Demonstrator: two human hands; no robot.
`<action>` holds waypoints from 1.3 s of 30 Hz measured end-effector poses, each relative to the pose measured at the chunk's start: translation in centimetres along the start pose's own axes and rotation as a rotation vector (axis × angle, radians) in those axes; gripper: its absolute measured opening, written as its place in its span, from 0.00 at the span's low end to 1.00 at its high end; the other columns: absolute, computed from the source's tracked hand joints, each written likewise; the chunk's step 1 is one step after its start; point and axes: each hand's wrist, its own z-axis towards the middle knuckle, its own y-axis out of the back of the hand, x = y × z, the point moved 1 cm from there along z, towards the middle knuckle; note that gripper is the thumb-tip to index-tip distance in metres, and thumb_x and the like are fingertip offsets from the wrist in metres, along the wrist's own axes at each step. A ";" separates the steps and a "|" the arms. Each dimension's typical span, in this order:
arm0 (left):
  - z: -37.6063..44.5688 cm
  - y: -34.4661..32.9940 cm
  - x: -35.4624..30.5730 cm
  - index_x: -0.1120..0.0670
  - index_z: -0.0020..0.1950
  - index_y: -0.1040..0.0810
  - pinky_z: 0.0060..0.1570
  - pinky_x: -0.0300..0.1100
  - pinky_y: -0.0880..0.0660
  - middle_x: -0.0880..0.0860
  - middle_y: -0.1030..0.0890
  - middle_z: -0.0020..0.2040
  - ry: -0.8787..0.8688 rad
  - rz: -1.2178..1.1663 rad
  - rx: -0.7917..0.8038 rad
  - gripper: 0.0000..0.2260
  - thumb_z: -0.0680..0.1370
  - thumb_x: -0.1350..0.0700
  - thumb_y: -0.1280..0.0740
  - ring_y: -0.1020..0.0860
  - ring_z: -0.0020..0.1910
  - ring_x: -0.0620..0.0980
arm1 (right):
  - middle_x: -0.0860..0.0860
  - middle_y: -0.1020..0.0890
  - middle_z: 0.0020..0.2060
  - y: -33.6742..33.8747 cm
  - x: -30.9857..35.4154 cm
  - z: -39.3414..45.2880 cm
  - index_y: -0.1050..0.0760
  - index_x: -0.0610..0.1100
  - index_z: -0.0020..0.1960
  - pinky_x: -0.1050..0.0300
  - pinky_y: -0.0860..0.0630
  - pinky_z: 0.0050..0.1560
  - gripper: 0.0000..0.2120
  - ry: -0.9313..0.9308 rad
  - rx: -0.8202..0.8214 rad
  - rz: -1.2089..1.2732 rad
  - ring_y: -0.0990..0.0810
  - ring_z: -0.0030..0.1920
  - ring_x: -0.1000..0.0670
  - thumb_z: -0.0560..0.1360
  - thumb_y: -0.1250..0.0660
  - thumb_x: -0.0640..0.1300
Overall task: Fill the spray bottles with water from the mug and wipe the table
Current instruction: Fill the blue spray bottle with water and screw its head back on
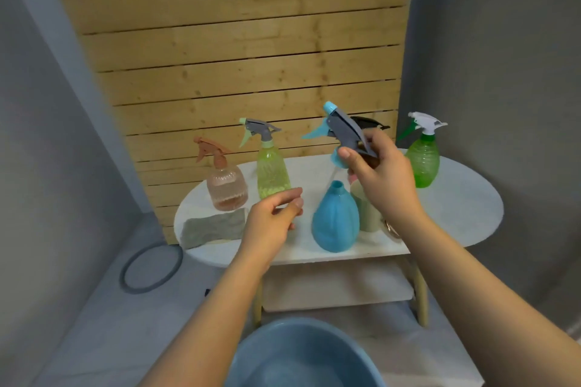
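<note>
The blue bottle [335, 220], a pear-shaped body of ribbed matte plastic, stands uncapped near the front edge of the oval white table [456, 198], its narrow neck open. Directly above it the right hand [382, 176] grips the grey-and-blue spray head [341, 132], fingers curled around its collar, trigger pointing left. Left of the blue bottle the left hand [273, 220] hovers with loosely curled fingers, holding nothing. Just behind and right of the blue bottle is a pale green mug [364, 207], partly hidden by the right wrist. Further left of the blue bottle stand a tall yellow-green bottle [272, 166] and a squat, textured pink bottle [226, 185]; a grey rippled cloth [213, 228] lies before them. A dimpled green bottle [423, 160] stands far right. A round blue basin [301, 355] sits below the table.
</note>
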 end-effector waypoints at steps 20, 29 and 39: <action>3.7 -5.8 3.0 0.48 0.65 0.25 0.60 0.34 0.32 0.44 0.24 0.63 -0.096 0.126 0.040 0.15 0.80 0.58 0.38 0.26 0.59 0.43 | 0.59 0.27 0.32 -0.5 -0.8 3.2 0.26 0.44 0.51 0.67 0.35 0.33 0.08 0.032 -0.210 -0.081 0.28 0.34 0.57 0.77 0.35 0.49; 3.8 -6.9 3.1 0.48 0.61 0.27 0.44 0.18 0.36 0.45 0.25 0.57 -0.139 0.147 0.004 0.13 0.77 0.58 0.34 0.28 0.51 0.37 | 0.50 0.22 0.42 -2.8 -5.4 1.9 0.25 0.43 0.56 0.57 0.31 0.41 0.11 -0.263 0.234 -0.271 0.24 0.44 0.48 0.77 0.35 0.48; 3.7 -7.5 4.5 0.48 0.61 0.27 0.54 0.39 0.26 0.45 0.23 0.57 0.023 -0.061 -0.026 0.14 0.77 0.55 0.32 0.24 0.55 0.45 | 0.51 0.20 0.40 -2.4 -6.4 1.4 0.23 0.44 0.49 0.64 0.30 0.39 0.10 -0.288 0.315 -0.092 0.24 0.40 0.52 0.70 0.27 0.42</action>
